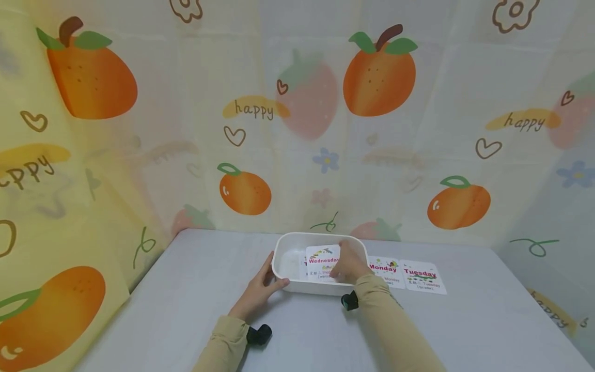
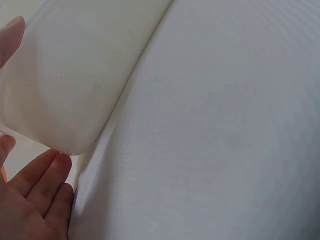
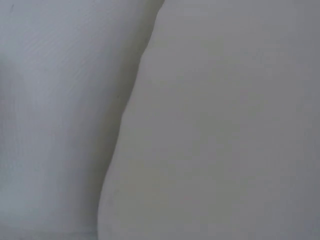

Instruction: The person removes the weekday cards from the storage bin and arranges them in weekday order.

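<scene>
A white plastic box (image 1: 321,288) sits on the table. My left hand (image 1: 257,290) holds its left end, thumb at the front rim and fingers along the side. From the left wrist, the fingers (image 2: 42,185) meet the lower corner of the box (image 2: 75,85). Reaching inside, my right hand (image 1: 351,263) pinches the right side of a white card printed "Wednesday" (image 1: 322,254). Another card (image 1: 302,266) peeks out behind its left edge. In the right wrist view, the pale box wall (image 3: 215,125) hides the fingers and the card.
Right of the box, a "Monday" card (image 1: 386,266) and a "Tuesday" card (image 1: 424,279) lie side by side, face up, on the white-covered table (image 1: 483,320). A fruit-patterned curtain (image 1: 297,170) hangs behind the table and along both sides.
</scene>
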